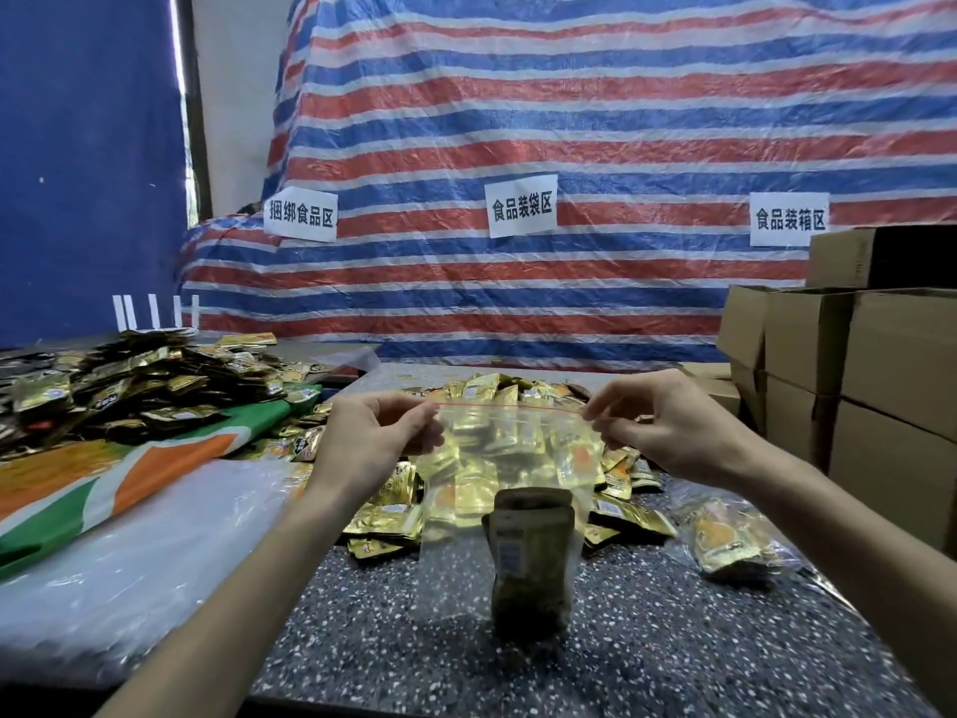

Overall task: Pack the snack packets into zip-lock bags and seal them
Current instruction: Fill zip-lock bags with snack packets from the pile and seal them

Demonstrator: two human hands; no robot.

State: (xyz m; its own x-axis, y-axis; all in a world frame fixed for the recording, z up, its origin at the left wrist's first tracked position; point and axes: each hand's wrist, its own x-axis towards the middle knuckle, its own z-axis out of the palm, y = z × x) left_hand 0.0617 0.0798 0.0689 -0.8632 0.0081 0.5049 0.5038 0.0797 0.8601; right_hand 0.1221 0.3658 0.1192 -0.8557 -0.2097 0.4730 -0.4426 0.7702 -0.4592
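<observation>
Fingertips [425,413] of left hand [362,432] and right hand [668,422] pinch the top corners of a clear bag [518,448]. Below them, one brown packet [532,562] stands inside it. Both forearms reach forward.

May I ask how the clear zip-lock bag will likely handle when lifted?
Probably floppy: the zip-lock bag hangs limp between the left hand and right hand. Likely bottom-heavy, since the snack packet sits low. Perhaps slippery, given its glossy film.

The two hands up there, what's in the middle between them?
In the head view, the red-striped top edge of a clear zip-lock bag stretches between the left hand and right hand, which pinch its corners.
</observation>
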